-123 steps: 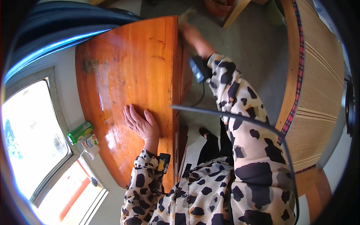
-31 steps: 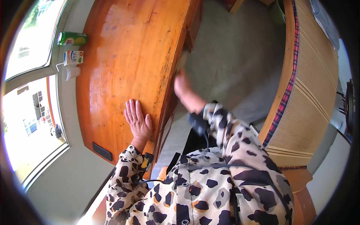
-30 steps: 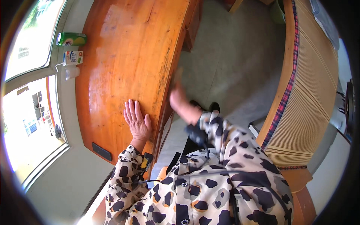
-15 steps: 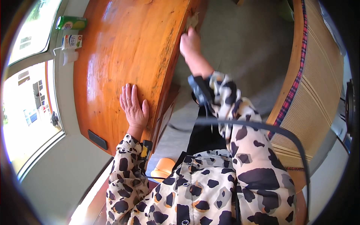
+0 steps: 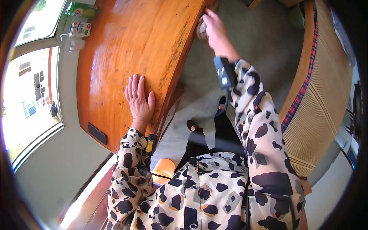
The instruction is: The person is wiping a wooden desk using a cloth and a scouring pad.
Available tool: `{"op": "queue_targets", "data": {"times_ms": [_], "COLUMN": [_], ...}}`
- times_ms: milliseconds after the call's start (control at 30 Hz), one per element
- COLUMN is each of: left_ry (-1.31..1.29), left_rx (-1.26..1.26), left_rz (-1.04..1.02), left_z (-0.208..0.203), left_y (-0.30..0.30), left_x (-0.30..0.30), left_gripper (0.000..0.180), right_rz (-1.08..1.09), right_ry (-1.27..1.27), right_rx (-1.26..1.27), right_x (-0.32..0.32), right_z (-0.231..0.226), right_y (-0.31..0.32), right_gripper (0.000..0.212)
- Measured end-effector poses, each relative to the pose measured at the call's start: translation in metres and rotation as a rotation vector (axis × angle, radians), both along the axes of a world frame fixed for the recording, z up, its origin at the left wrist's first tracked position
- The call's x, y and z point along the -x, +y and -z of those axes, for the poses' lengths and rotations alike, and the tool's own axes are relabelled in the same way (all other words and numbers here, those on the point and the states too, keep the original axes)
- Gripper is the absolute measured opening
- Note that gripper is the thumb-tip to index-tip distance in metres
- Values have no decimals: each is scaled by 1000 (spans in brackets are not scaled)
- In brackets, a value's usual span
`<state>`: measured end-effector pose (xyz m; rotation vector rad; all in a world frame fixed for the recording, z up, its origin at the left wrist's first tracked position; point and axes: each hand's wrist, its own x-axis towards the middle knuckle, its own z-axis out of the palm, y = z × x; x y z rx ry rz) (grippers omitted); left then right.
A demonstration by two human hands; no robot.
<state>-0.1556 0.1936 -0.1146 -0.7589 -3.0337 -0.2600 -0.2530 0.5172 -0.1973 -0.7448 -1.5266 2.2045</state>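
A glossy orange-brown wooden table [image 5: 111,73] stretches away on the left. My left hand [image 5: 140,100] lies flat on it near the right edge, fingers stretched forward and thumb apart, holding nothing. At the far part of that same edge, my right hand [image 5: 215,30] grips a crumpled greyish-beige cloth [image 5: 201,29]. The cloth is pressed against the edge and side of the table, and part of it is hidden by the hand. Slight motion blur softens the right fingers.
A black phone [image 5: 97,133] lies on the table's near left corner. On the window ledge stand a green can [image 5: 81,10], a white drink carton [image 5: 79,29] and clear plastic cups [image 5: 76,45]. An orange stool [image 5: 163,171] is near my legs. A mat-covered wooden bed [image 5: 322,96] stands at right.
My right hand has shifted right and slightly farther away, and the cloth now sits to its left at the table's edge. My left hand stays flat on the table. Both feet now show.
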Motion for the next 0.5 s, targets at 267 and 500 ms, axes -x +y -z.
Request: {"op": "queue_targets", "data": {"times_ms": [267, 500], "left_ry": [55, 132], "left_rx": [-43, -57], "left_rz": [28, 10], "left_z": [4, 12], "left_y": [3, -13], "left_x": [2, 4], "left_gripper": [59, 57], "right_rz": [-59, -63], "right_ry": [-197, -22], "right_rx": [-317, -532], "right_x": [-111, -164], "right_z": [-16, -36], "right_y": [-139, -163], "right_gripper": [48, 40]}}
